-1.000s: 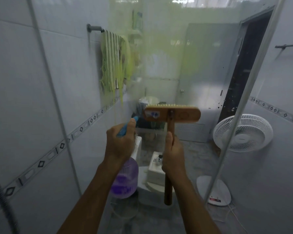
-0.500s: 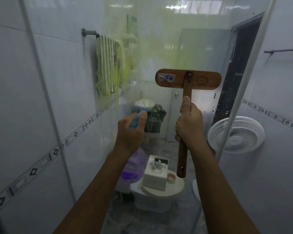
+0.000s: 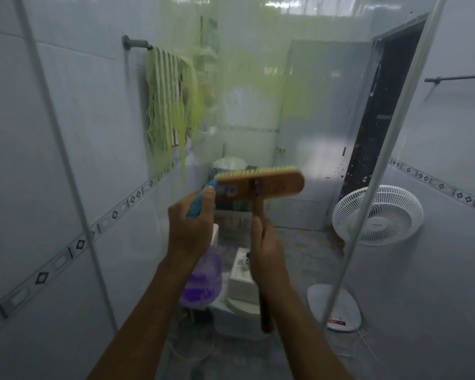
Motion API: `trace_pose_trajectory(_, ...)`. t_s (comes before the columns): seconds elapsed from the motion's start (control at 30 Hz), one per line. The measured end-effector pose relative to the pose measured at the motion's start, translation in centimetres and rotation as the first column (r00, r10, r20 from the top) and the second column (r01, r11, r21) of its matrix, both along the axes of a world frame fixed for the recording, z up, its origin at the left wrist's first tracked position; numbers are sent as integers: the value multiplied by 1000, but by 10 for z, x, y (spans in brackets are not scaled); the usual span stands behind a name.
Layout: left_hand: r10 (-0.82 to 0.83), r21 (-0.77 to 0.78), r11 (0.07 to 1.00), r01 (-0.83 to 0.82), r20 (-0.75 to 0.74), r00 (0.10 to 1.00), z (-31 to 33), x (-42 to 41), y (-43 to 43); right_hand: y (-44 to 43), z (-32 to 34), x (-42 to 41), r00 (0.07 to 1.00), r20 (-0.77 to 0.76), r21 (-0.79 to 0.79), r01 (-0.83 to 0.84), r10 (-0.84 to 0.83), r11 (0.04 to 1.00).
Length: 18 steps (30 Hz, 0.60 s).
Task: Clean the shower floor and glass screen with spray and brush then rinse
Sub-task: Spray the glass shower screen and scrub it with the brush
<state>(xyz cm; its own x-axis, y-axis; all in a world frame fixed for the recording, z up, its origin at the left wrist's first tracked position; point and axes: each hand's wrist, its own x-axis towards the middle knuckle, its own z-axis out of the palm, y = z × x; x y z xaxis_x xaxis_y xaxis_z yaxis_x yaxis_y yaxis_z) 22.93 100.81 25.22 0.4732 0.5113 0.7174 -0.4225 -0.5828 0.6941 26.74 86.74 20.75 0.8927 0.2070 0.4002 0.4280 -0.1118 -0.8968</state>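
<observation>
The glass screen stands right in front of me, smeared with yellow-green foam across its upper part. My right hand grips the wooden handle of a scrub brush, whose head lies flat against the glass at mid height, bristles showing along its top edge. My left hand holds a spray bottle with a purple body and a blue nozzle, just left of the brush head. The shower floor is hidden below the view.
White tiled walls with a patterned band close in left and right. The metal edge of the screen runs diagonally on the right. Behind the glass are a towel on a rail, a toilet, a white fan and a dark doorway.
The brush went up the glass half a second ago and has come back down to mid height, with my right hand following. My left hand with the bottle stays close beside it.
</observation>
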Motion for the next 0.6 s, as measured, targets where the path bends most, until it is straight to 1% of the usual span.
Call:
trace_pose_trajectory(0.07,54,-20,998,-54,2,999,-7,-8,7,6,-36,-17,993,-100,-62,-62,56,996)
trace_pose_trajectory(0.13,86,-20,996,-86,-11,996,-15,-16,16,13,-52,-22,990,-128,-87,-78,67,993)
trace_pose_trajectory(0.2,121,-15,992,-122,-25,992,-21,-23,26,24,-33,-15,996,-67,-80,-55,50,995)
trace_pose_trajectory(0.33,210,0,978,-210,-71,975,-27,-33,45,53,50,7,991,129,-84,-6,17,996)
trace_pose_trajectory(0.4,229,-22,972,-233,-111,967,-33,-39,54,64,68,11,984,178,-83,-18,32,996)
trace_pose_trajectory(0.47,217,-68,971,-230,-157,963,-44,-46,61,71,46,5,986,159,-109,-43,60,993)
trace_pose_trajectory(0.6,178,-157,963,-218,-231,956,-72,-61,74,70,-69,-21,993,-50,-262,-112,103,959)
